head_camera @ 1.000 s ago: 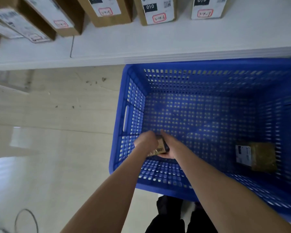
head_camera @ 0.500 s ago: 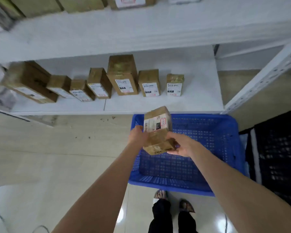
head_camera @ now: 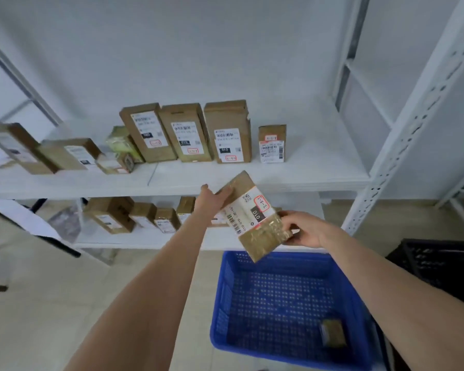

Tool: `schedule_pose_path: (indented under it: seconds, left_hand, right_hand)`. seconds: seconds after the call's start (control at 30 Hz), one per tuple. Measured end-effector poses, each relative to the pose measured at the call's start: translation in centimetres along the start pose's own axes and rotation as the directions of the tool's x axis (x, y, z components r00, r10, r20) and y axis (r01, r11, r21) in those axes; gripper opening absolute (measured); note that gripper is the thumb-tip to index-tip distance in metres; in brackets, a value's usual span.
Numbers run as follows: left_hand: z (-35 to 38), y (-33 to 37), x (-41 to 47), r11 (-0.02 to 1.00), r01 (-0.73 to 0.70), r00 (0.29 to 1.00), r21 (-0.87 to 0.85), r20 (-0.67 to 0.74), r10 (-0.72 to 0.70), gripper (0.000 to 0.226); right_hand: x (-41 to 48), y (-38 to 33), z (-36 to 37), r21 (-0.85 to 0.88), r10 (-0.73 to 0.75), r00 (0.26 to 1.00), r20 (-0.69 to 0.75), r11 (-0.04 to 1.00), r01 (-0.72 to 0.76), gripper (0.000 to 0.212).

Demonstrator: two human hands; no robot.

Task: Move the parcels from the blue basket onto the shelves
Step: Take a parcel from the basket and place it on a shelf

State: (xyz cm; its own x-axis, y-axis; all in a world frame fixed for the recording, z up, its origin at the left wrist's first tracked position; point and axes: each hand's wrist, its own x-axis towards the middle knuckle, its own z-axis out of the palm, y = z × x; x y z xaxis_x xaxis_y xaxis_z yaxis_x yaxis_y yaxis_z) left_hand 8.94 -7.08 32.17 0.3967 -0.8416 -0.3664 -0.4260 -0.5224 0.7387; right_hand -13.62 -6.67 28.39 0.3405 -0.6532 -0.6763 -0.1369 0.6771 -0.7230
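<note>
Nearest me, the blue basket (head_camera: pixel 220 311) stands on the floor with one small parcel (head_camera: pixel 332 332) lying in its right near corner. Above its far rim I hold the tilted parcel (head_camera: pixel 255 218) in the air: my right hand (head_camera: pixel 306 228) curls round its lower right corner, fingers behind and thumb in front, while my left hand (head_camera: pixel 212 198) lies with fairly straight fingers against its upper left end. Its white label shows "010" on a black patch, a barcode, a QR code and a handwritten code in a red outline that I cannot read with confidence. I judge this the carry-to-shelf step; the next move calls for a free slot, perhaps on the middle shelf (head_camera: pixel 319 167) right of the small box (head_camera: pixel 272 144). Beyond, the lower shelf (head_camera: pixel 145 239) holds a row; the tall boxes (head_camera: pixel 227 132) above also read "010".
</note>
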Motion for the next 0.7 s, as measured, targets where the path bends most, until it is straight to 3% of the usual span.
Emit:
schedule_pose_path:
  seconds: [0.27, 0.37, 0.43, 0.5, 0.53, 0.6, 0.7]
  left_hand:
    - [-2.6, 3.3, -3.3, 0.96, 0.006, 0.994, -0.279, 0.109, 0.025, 0.082]
    - [-2.7, 3.9, -4.3, 0.92, 0.017, 0.99, -0.391, 0.133, 0.038, 0.053]
    - [-2.6, 4.6, -4.5, 0.914, -0.05, 0.987, -0.402, 0.12, 0.107, 0.056]
    - [-2.6, 5.5, -4.9, 0.948, -0.139, 0.976, -0.285, 0.126, 0.18, 0.072]
    - [-2.6, 6.0, -5.0, 0.966, -0.186, 0.965, -0.181, 0.151, 0.214, 0.081]
    - [-2.4, 6.7, -5.3, 0.966, -0.257, 0.937, 0.006, 0.244, 0.248, 0.093]
    - [-1.5, 7.8, -6.4, 0.931, -0.339, 0.888, 0.135, 0.373, 0.269, 0.081]
  right_hand:
    - [-5.7, -3.2, 0.0, 0.189, -0.101, 0.995, -0.022, 0.976, 0.103, 0.026]
    - [-6.7, -3.2, 0.2, 0.262, -0.13, 0.991, 0.042, 0.958, 0.114, 0.027]
    - [-6.8, -2.9, 0.5, 0.076, -0.117, 0.99, 0.08, 0.991, 0.111, 0.028]
    - [-6.8, -3.1, 0.9, -0.222, -0.145, 0.989, 0.006, 0.965, 0.143, 0.034]
    - [-6.4, -3.3, 0.9, -0.274, -0.196, 0.98, -0.043, 0.945, 0.177, 0.052]
    - [-5.7, -4.0, 0.9, -0.191, -0.285, 0.95, -0.126, 0.947, 0.259, 0.084]
    - [-5.8, -4.6, 1.1, -0.098, -0.313, 0.944, -0.1, 0.948, 0.304, 0.086]
